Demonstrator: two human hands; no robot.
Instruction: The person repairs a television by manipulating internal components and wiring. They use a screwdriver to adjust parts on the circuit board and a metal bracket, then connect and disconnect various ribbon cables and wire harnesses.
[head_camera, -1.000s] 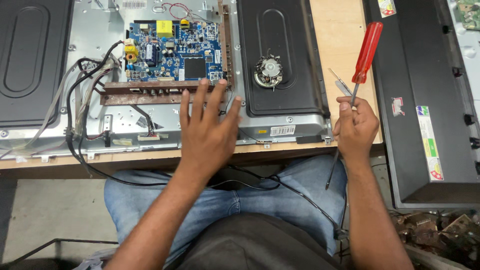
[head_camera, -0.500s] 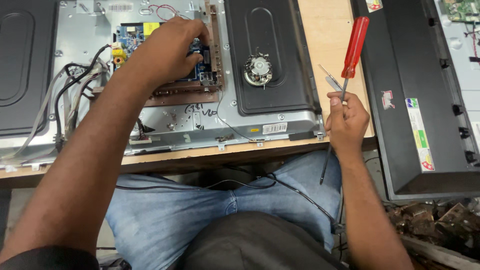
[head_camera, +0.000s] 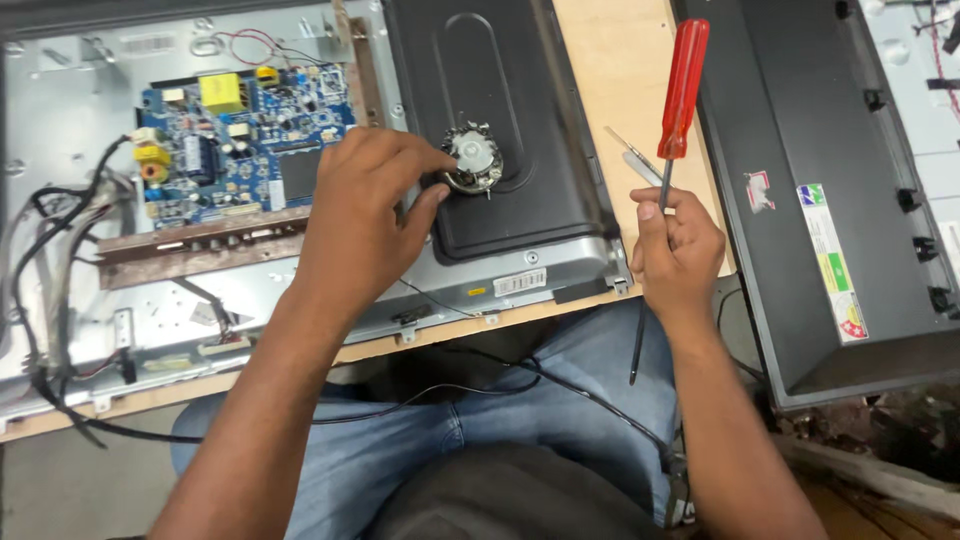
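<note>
Head view: one camera, looking down at an opened flat-screen chassis (head_camera: 250, 330).
Speaker (head_camera: 472, 160): small round metal-backed unit seated in the black housing (head_camera: 520, 210), right of the blue circuit board (head_camera: 240, 140); judged light, stiff, delicate at its tabs; best taken by the rim.
Left hand (head_camera: 365, 215): thumb and forefinger pinching the speaker's edge.
Right hand (head_camera: 680, 250): fist closed around a red-handled screwdriver (head_camera: 682, 95), shaft upright, alongside thin probes.
</note>
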